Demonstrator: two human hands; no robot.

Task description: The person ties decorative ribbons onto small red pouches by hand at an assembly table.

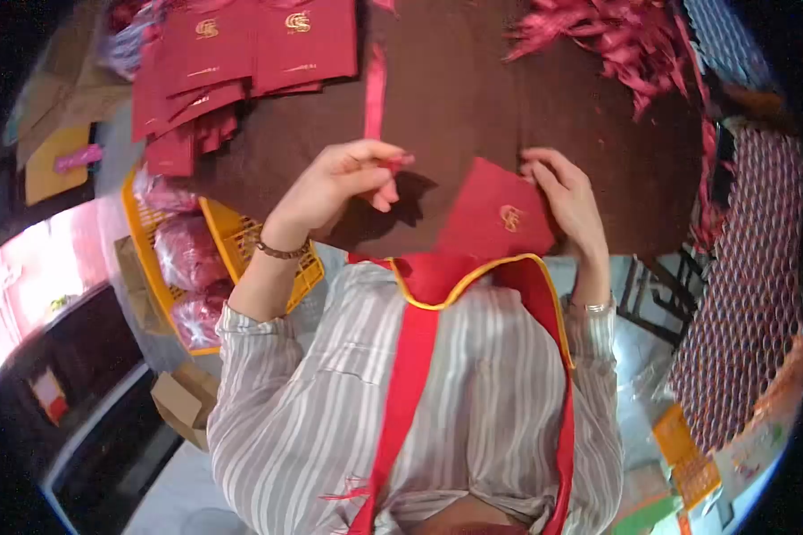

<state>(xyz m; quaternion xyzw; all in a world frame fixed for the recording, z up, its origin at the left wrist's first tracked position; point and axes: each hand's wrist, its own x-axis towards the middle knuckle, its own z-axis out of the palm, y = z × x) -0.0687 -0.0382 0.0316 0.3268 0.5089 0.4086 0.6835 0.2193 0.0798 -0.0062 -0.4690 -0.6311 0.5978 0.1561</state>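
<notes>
My right hand (571, 201) holds the right edge of a red envelope (495, 214) with a gold emblem, which lies at the near edge of the dark brown table (473, 98). To its left, my left hand (339, 183) is raised just above the table, its fingertips pinched on a small red ribbon piece (396, 162). A loose red strip (375, 89) lies flat beyond that hand. I wear a striped shirt and a red apron with yellow trim.
Stacks of matching red envelopes (241, 49) sit at the far left of the table. A heap of red ribbons (625, 36) lies at the far right. A yellow crate (227, 241) with bagged red material stands on the floor to my left, with cardboard boxes (183, 401) nearby.
</notes>
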